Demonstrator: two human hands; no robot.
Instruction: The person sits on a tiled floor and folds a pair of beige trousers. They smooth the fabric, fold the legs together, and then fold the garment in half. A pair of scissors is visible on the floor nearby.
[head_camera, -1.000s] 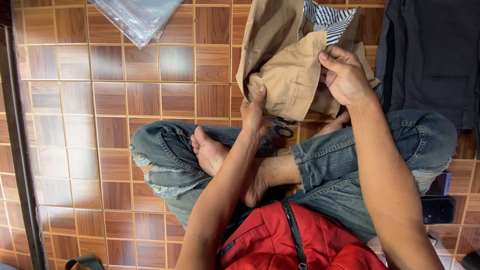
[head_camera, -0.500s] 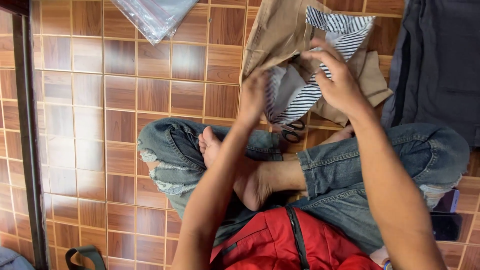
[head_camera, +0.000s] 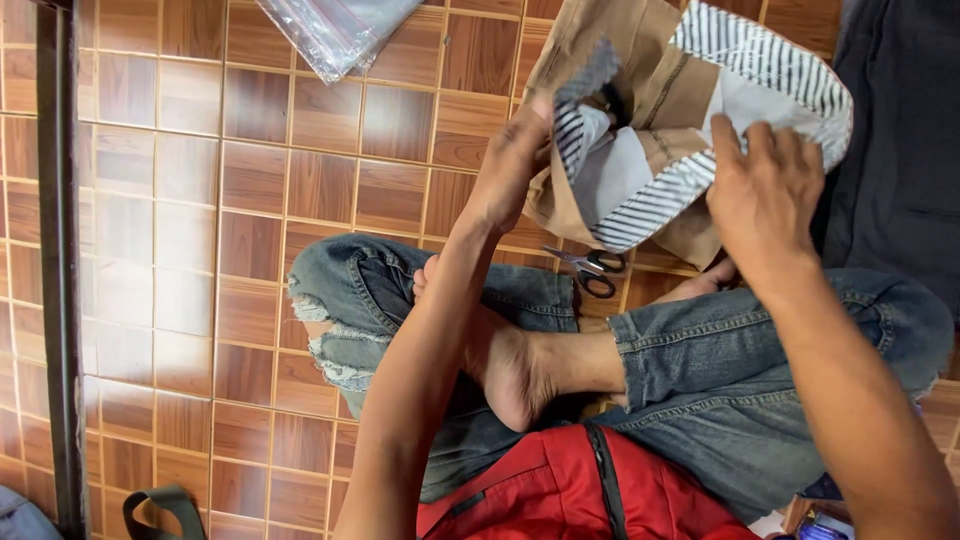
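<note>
I sit cross-legged on a brown tiled floor in torn blue jeans and a red top. My left hand (head_camera: 515, 165) grips the left edge of a tan garment (head_camera: 640, 75) with a black-and-white striped lining (head_camera: 760, 65). My right hand (head_camera: 765, 195) holds the garment's right side, fingers curled over the striped waistband. The two hands hold the waist stretched wide, so the pale inside fabric (head_camera: 615, 170) shows. The garment is raised above my knees, its lower part hanging toward the floor.
Small black-handled scissors (head_camera: 590, 268) lie on the tiles just beyond my shin. A clear plastic bag (head_camera: 335, 30) lies at the top. Dark cloth (head_camera: 900, 150) covers the floor at the right. A dark metal rail (head_camera: 60, 250) runs down the left. A bag strap (head_camera: 160, 505) shows at bottom left.
The garment was folded with tan outside; both hands have turned it and pulled the waist apart, exposing the striped lining. The view has shifted closer.
</note>
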